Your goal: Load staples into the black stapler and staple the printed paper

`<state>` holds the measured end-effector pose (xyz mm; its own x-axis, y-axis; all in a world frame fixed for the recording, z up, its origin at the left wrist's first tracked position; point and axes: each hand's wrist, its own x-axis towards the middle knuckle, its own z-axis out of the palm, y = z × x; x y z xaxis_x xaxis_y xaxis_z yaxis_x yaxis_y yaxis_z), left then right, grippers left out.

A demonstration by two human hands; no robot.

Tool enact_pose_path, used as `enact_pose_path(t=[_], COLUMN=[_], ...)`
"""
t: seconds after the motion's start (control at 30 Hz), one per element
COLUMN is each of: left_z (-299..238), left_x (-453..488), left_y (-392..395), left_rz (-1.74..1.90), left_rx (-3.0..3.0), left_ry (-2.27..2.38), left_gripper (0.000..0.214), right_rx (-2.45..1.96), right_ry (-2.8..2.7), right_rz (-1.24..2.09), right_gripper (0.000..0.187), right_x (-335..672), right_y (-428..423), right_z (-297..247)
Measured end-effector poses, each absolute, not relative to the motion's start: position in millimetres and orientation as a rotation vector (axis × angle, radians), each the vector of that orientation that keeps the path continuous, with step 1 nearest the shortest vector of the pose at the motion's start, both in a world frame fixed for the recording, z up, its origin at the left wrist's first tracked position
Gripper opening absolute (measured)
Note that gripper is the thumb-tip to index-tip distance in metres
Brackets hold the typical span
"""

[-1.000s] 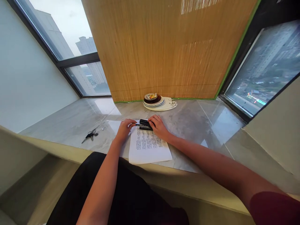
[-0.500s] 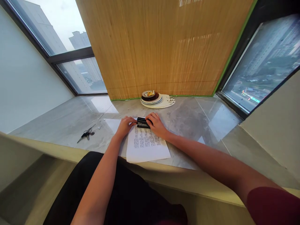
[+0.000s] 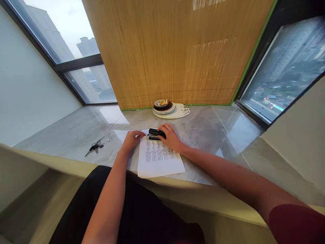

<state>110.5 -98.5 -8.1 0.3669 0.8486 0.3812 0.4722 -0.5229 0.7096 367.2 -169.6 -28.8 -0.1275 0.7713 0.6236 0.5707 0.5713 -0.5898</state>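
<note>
Right hand (image 3: 170,137): fingers wrapped over the right end of a black stapler (image 3: 154,132), closed on it, palm down. The stapler lies across the far edge of the printed sheet (image 3: 159,159), its nose pointing left, with the sheet's far left corner at its mouth (whether the paper sits inside the mouth is too small to tell).

Left hand (image 3: 130,139): resting at the sheet's far left corner, fingertips just beside the stapler's nose. Fingers curled; I cannot tell whether they pinch the paper or only press on it.

The sheet lies flat on the grey stone ledge (image 3: 203,132), text side up, its near edge reaching the ledge's near rim.

Surroundings: a bunch of keys (image 3: 93,147) on the ledge to the left, well apart from the hands. A stack of plates (image 3: 177,112) at the far side, against the foot of a bamboo blind (image 3: 177,51) (a small patterned dish tops the stack). Windows flank the blind, left (image 3: 76,44) and right (image 3: 286,67).
</note>
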Motion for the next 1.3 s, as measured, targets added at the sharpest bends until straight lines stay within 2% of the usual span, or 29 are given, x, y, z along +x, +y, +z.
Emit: enact_pose_path(t=[0.1, 0.2, 0.4, 0.57, 0.73, 0.8, 1.07, 1.3], left_z=[-9.3, -12.3, -11.6, -7.4, -5.9, -6.3, -15.7, -14.7], left_x=[114.7, 124.0, 132.0, 129.8, 126.7, 122.3, 110.7, 107.2], left_y=[-104.3, -109.8, -118.5, -119.5, -109.4, -105.4, -99.6, -98.7], left_rz=[1.034, 0.948, 0.806, 0.808, 1.087, 1.186, 1.276, 1.33], left_rx=[2.015, 1.9, 1.768, 1.746, 1.701, 1.66, 1.567, 1.509], left_ry=[1.157, 1.111, 0.967, 0.951, 1.115, 1.169, 1.205, 1.207], left_gripper=[0.038, 0.062, 0.079, 0.071, 0.028, 0.019, 0.01, 0.01], right_rx=[-1.123, -1.135, -1.159, -1.158, -1.211, -1.268, -1.482, -1.509], right_ry=[-1.817, -1.843, -1.885, -1.914, -1.93, -1.924, -1.952, -1.724], right_rz=[0.314, 0.36, 0.359, 0.349, 0.336, 0.316, 0.251, 0.373], right_gripper=[0.031, 0.035, 0.036, 0.036, 0.036, 0.035, 0.03, 0.04], right_x=[367.2, 366.8, 367.1, 367.4, 364.5, 365.9, 426.7, 523.1], right_y=[-166.5, -163.3, -161.1, -164.2, -176.2, -182.5, -218.6, -240.0], right_z=[-32.8, -35.6, -37.6, -34.5, -28.3, -26.3, -16.9, -30.1])
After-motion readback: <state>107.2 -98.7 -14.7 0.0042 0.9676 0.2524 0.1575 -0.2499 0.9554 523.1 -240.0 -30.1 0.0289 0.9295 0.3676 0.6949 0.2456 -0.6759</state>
